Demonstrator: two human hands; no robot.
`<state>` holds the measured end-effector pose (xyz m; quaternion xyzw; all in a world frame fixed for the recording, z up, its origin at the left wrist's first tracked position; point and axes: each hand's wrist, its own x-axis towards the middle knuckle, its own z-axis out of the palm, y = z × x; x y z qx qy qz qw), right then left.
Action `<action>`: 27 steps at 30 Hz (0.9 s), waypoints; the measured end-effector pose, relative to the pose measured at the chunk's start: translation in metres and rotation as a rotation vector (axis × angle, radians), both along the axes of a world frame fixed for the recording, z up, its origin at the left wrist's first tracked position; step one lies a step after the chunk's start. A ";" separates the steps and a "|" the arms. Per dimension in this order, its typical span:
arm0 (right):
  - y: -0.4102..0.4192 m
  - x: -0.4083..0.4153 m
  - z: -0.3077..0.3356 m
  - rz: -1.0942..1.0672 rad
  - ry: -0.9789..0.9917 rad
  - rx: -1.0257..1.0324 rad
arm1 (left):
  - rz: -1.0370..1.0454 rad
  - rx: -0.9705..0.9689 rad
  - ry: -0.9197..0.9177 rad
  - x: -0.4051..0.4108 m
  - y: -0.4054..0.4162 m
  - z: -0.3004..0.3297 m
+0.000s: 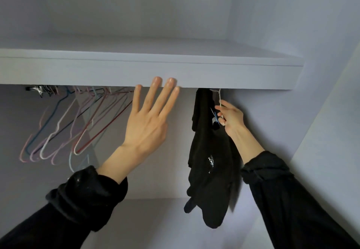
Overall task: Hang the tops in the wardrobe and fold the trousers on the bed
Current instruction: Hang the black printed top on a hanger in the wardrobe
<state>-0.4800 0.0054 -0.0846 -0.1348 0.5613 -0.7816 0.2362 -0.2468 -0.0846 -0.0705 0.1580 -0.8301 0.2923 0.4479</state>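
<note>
Currently, inside wardrobe, items logged rel. to the hands:

1. Right hand (230, 117) – fingers curled, pinching the thin neck of a white wire hanger (219, 97) just under its hook. Prob. held there to steer the hook onto the rail, which is hidden behind the shelf edge; can't tell if the hook is seated yet.

2. Black top (209, 151) – hangs from that hanger, directly left of and below the right hand, touching it at the collar. Small white print mid-body, pale tag near the neck. Drapes narrow, side-on, so shoulders likely sit along the hanger line. Near the wardrobe's right wall.

3. Left hand (147, 124) – flat, fingers straight and spread wide, holds nothing. Fingertips reach the front edge of the shelf (233, 73) above; contact unclear. Judged: bracing or keeping space clear between top and spare hangers.

4. Empty hangers (78, 124) – bunch of coloured wire ones (pink, white, blue, red), left of the left hand, pushed together and slanted. Well apart from the top, leaving a gap for more tops.

5. Sleeves – dark, rolled at both wrists.

6. Trousers, bed – not in view.

Stage est.: one top nearly hung; folding not visible.
</note>
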 end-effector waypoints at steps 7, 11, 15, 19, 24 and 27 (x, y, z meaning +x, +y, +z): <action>-0.023 -0.026 0.006 -0.002 0.004 0.071 | 0.036 -0.045 0.022 -0.005 -0.003 -0.004; -0.026 -0.037 -0.004 -0.045 -0.006 0.122 | 0.045 -0.048 0.030 -0.007 -0.006 -0.005; -0.025 -0.045 -0.001 -0.087 0.038 0.185 | 0.060 -0.048 0.040 -0.008 -0.008 -0.005; -0.022 -0.054 -0.004 -0.211 0.082 0.238 | 0.048 -0.039 0.032 -0.006 -0.005 -0.005; -0.014 -0.048 -0.006 -0.293 0.368 0.519 | 0.040 0.012 -0.010 -0.002 -0.001 -0.001; -0.001 -0.036 -0.003 -0.192 0.533 0.660 | 0.047 0.063 -0.027 -0.002 0.006 0.000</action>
